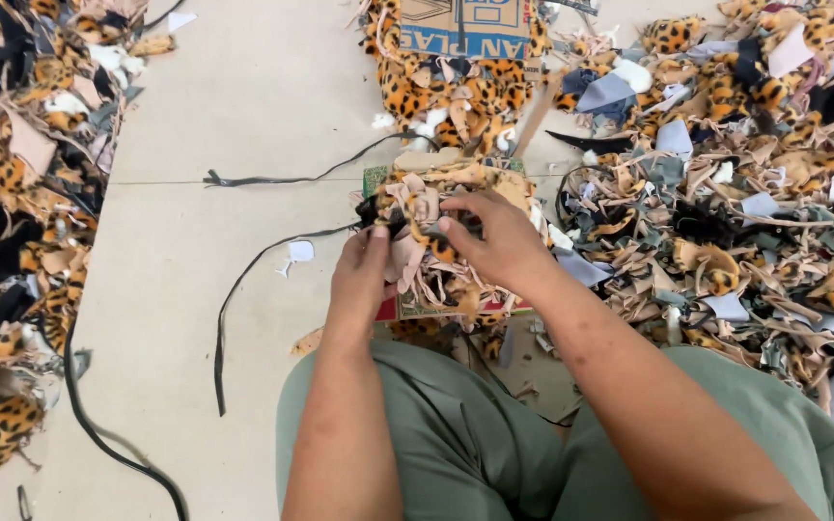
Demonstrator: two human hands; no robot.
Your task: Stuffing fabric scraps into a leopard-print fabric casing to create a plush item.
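The bundle of scraps (427, 241), a mix of beige strips and leopard-print pieces, sits at frame centre on a flat cardboard sheet (407, 309) just ahead of the person's knees, and both hands are closed on it: the left hand (361, 275) grips its near-left edge, and the right hand (494, 236) pinches a leopard-print piece on its top with thumb and fingers. Around it, the pale floor (243, 116) carries thin black straps (272, 241), a cardboard box (463, 24) at the far side, a large scrap heap (745, 174) to the right, and a second heap (21, 193) along the left edge.
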